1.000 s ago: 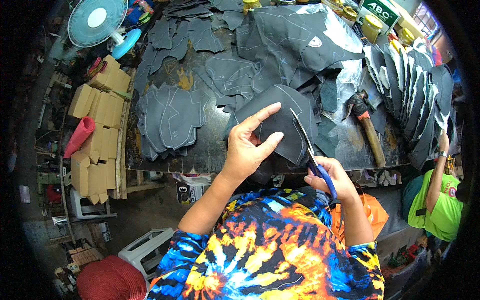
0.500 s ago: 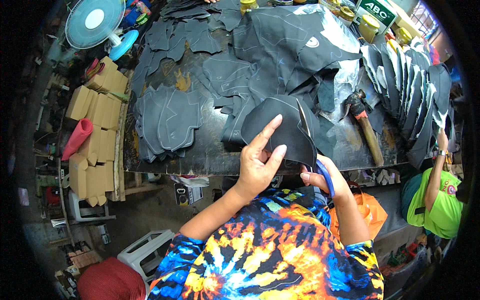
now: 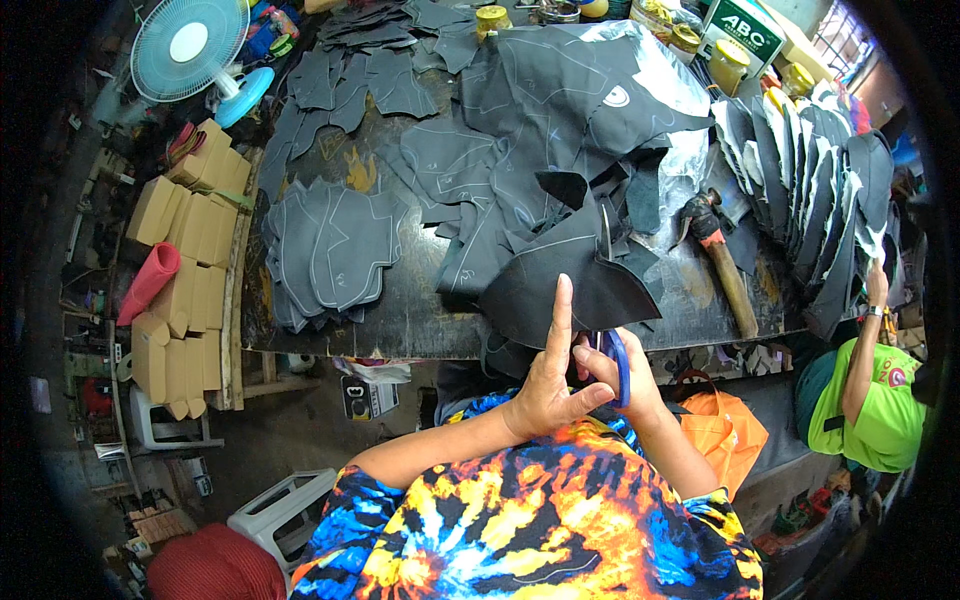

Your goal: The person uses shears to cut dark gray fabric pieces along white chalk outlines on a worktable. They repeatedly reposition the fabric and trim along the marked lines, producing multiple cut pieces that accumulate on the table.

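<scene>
My right hand [image 3: 625, 385] grips scissors [image 3: 622, 368] by their blue handles near the table's front edge. Their blades point away from me, at the right part of a black leather-like piece [image 3: 525, 290]. A pale line runs along that piece, and a flap of it curls up near the blades. My left hand [image 3: 545, 400] holds the piece from the near side. Its index finger lies straight along the top; the thumb sticks out toward the scissors, and the other fingers are mostly hidden. Beyond lies a large black sheet [image 3: 540, 85] with drawn outlines.
Stacked cut pieces [image 3: 335, 245] lie on the left of the dark table [image 3: 400, 335]. A hammer [image 3: 725, 260] rests at right, beside a row of black pieces with white backing [image 3: 800, 190]. Jars [image 3: 728, 65] stand at the back. A person in a green shirt [image 3: 870, 405] is at far right.
My left hand has moved right and nearer to me, close to the right hand. The piece has turned and its far edge now curls up. The scissors have shifted slightly left.
</scene>
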Demonstrator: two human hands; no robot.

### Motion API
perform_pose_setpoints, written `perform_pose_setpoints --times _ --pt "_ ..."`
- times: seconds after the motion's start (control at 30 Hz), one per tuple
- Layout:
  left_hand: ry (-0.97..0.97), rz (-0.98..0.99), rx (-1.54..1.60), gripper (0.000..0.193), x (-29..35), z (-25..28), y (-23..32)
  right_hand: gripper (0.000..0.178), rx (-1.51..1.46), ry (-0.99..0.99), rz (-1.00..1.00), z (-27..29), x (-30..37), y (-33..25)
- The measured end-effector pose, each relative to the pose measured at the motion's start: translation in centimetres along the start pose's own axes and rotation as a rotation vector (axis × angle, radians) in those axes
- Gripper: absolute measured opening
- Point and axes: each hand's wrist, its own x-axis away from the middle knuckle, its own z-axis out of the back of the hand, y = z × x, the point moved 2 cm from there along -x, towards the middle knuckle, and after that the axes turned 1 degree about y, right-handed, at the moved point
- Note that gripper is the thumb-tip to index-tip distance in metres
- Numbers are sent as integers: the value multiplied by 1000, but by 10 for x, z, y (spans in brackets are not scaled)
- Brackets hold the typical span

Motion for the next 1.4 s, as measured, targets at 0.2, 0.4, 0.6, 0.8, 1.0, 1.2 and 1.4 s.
perform_pose_setpoints --times 0.2,0.4,0.6,0.8,1.0,1.2,1.4 --pt "40 -10 -44 120 -2 1 4 17 86 62 29 -2 7 -6" --pt "442 64 -10 53 -39 43 26 25 -32 -128 61 8 9 -3" --pt "230 68 -49 58 -63 86 43 34 -16 -302 115 9 4 -4" --pt "160 42 -159 65 -62 88 53 32 230 -218 158 7 0 -17" --pt "213 19 -204 63 -64 91 57 29 298 -147 131 5 1 -24" --pt "201 -9 -255 63 -65 96 60 29 343 -153 171 8 2 -25" --pt "202 -1 -284 63 -64 96 62 29 352 -142 171 8 1 -24"
